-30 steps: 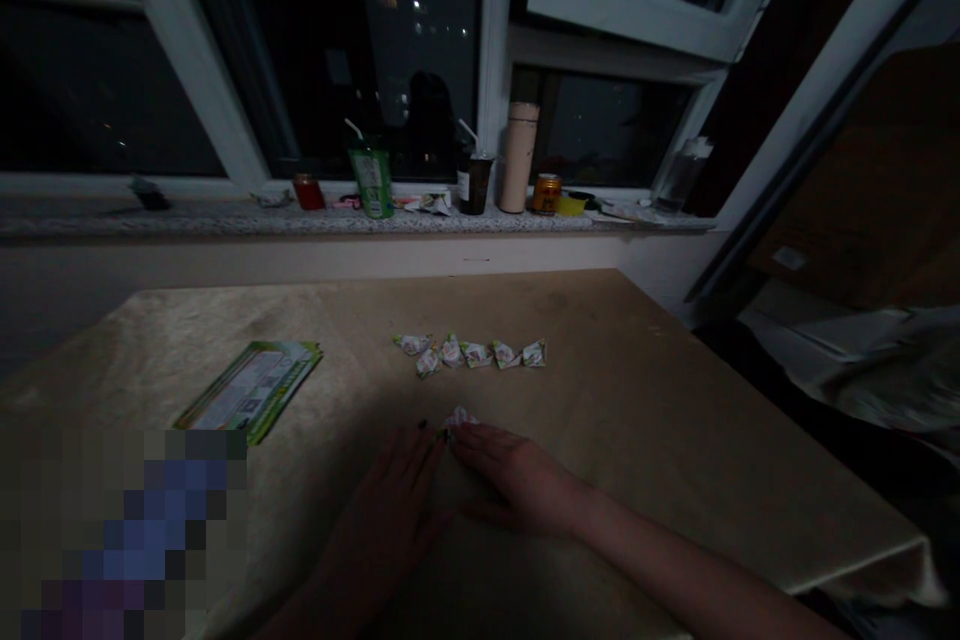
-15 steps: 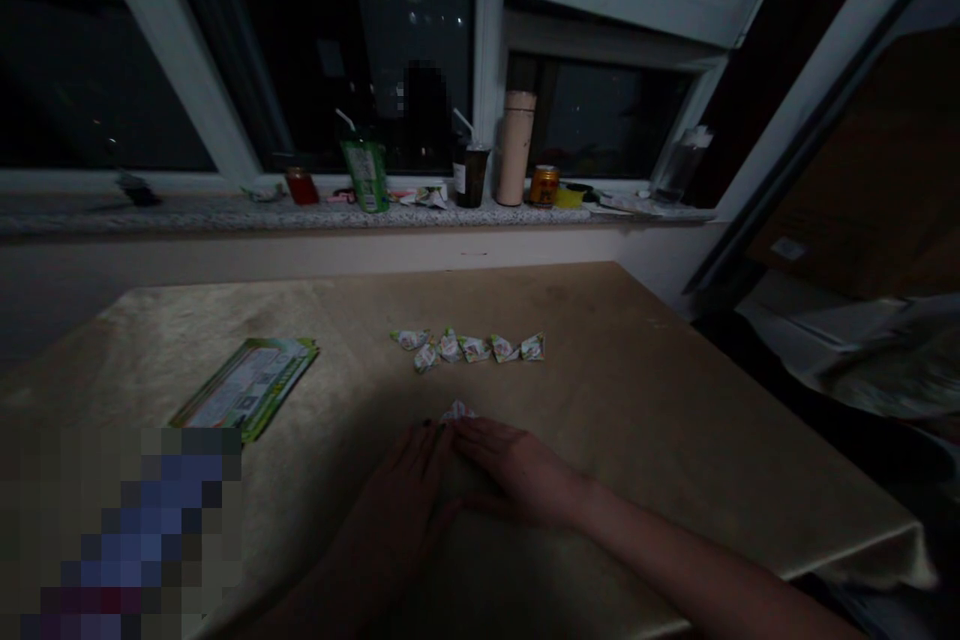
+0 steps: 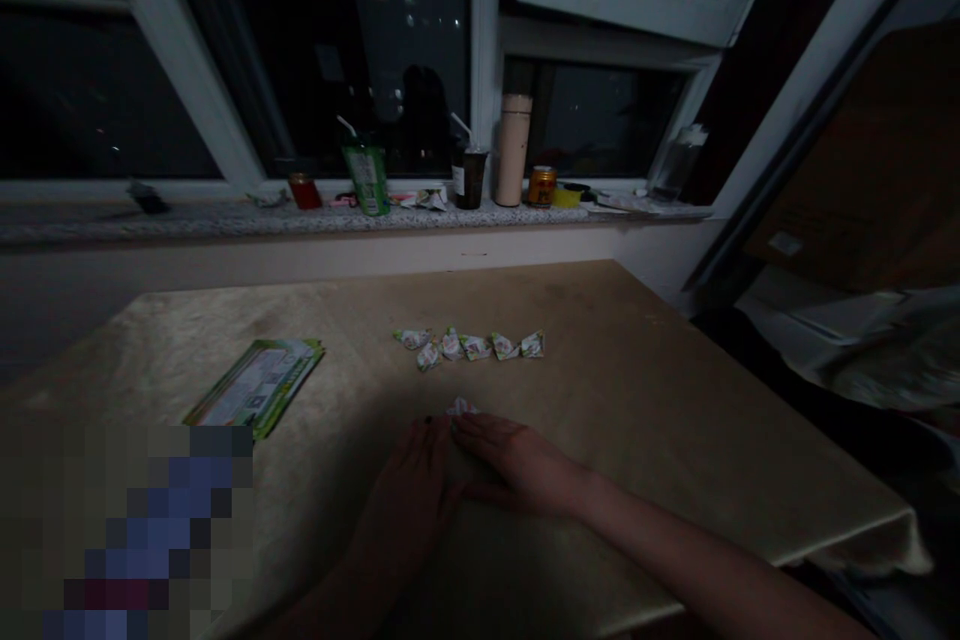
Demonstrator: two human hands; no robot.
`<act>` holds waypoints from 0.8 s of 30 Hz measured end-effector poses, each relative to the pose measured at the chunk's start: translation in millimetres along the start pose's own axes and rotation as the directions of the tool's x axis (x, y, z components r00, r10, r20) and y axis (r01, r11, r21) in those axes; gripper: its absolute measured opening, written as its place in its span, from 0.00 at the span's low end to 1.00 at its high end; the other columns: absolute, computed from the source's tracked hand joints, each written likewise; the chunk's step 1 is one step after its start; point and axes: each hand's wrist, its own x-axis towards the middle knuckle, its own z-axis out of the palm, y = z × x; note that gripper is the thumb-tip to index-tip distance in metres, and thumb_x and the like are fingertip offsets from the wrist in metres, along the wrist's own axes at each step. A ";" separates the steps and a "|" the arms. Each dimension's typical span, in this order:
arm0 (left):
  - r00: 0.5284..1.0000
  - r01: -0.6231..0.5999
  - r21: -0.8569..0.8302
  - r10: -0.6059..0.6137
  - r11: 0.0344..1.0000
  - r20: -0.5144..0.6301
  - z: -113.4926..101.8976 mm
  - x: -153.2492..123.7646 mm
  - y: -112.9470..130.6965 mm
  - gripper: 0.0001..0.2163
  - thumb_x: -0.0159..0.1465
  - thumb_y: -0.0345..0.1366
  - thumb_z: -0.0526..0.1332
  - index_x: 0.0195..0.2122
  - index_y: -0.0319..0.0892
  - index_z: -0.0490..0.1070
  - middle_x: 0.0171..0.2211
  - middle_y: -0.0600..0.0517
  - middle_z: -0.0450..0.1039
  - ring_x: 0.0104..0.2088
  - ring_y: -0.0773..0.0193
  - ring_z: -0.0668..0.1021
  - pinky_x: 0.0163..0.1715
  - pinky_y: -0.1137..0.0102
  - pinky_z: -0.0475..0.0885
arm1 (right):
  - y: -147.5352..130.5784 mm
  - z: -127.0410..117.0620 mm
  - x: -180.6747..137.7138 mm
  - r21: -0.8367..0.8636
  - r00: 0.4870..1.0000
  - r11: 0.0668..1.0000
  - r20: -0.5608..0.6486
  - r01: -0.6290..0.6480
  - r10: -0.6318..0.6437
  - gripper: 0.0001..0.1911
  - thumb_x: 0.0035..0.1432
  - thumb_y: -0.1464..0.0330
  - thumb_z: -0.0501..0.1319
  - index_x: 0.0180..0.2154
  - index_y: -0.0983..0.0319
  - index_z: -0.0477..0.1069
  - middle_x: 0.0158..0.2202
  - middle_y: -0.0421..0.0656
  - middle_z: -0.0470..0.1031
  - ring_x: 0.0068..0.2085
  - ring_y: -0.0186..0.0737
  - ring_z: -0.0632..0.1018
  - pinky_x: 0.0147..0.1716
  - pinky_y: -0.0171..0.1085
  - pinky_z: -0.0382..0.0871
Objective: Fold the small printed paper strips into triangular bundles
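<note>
Both my hands lie on a tan table (image 3: pixel 645 390) in dim light. My left hand (image 3: pixel 409 485) and my right hand (image 3: pixel 517 465) meet at their fingertips over a small folded paper piece (image 3: pixel 460 407), pressing it to the table. Their fingers are stretched out flat. A little farther away lies a row of several similar folded paper pieces (image 3: pixel 469 346).
A stack of green printed sheets (image 3: pixel 259 385) lies at the left of the table. The windowsill (image 3: pixel 225 217) behind holds a green drink carton (image 3: pixel 366 176), a dark cup (image 3: pixel 470 177), a tall beige flask (image 3: pixel 514 150) and cans. A cluttered surface sits at the right.
My hands stay on the folded piece with hardly any motion. The view has shifted slightly.
</note>
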 end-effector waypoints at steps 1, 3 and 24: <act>1.000 0.015 0.000 -0.015 1.000 -0.023 3.6 -0.8 1.1 0.23 0.64 0.37 0.50 0.57 0.27 0.61 0.54 0.33 0.67 0.54 0.45 0.70 0.51 0.55 0.66 | -0.1 0.0 0.1 -0.001 1.000 1.000 0.000 0.001 -0.001 0.33 0.61 0.55 0.55 0.62 0.67 0.55 0.62 0.52 0.58 0.63 0.44 0.59 0.62 0.42 0.53; 0.999 0.009 -0.019 -0.010 1.000 -0.031 8.6 -2.1 1.3 0.22 0.63 0.36 0.50 0.56 0.27 0.61 0.54 0.33 0.67 0.54 0.46 0.71 0.51 0.55 0.66 | 0.1 0.6 0.4 -0.007 1.000 1.000 0.002 0.005 -0.005 0.33 0.62 0.55 0.55 0.62 0.68 0.55 0.62 0.52 0.58 0.63 0.44 0.59 0.62 0.41 0.52; 0.990 -0.003 -0.217 0.033 0.976 0.135 -19.1 27.9 -36.6 0.13 0.66 0.34 0.53 0.49 0.41 0.70 0.44 0.48 0.76 0.44 0.57 0.76 0.48 0.61 0.67 | 2.5 0.9 -0.3 0.038 1.000 0.999 0.004 -0.013 0.013 0.29 0.61 0.61 0.57 0.61 0.65 0.57 0.62 0.49 0.59 0.63 0.42 0.59 0.62 0.40 0.52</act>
